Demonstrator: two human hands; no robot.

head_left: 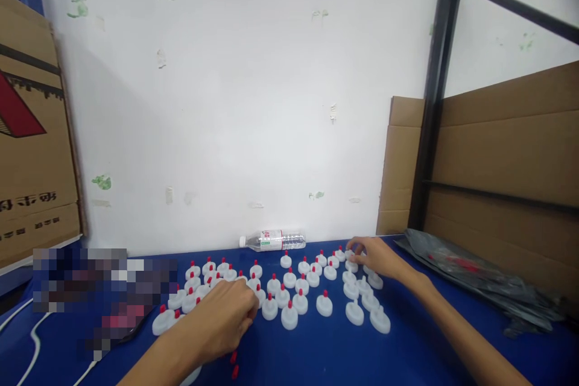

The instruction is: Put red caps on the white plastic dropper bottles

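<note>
Several white plastic caps with red tips (289,313) stand in rows on a blue table (407,350). On the right, a few white caps without red tips (355,312) form a column. My left hand (221,319) rests knuckles up at the left end of the rows, its fingers curled against a cap; what it holds is hidden. My right hand (375,256) reaches to the far right end of the rows, fingertips touching a white cap (350,265). Two loose red tips (234,365) lie near my left wrist.
A clear water bottle (272,240) lies on its side against the white wall. A grey plastic bag (474,277) sits at right beside cardboard panels (506,157) and a black frame post (434,90). A cardboard box (31,132) stands left. White cables (34,344) trail at lower left.
</note>
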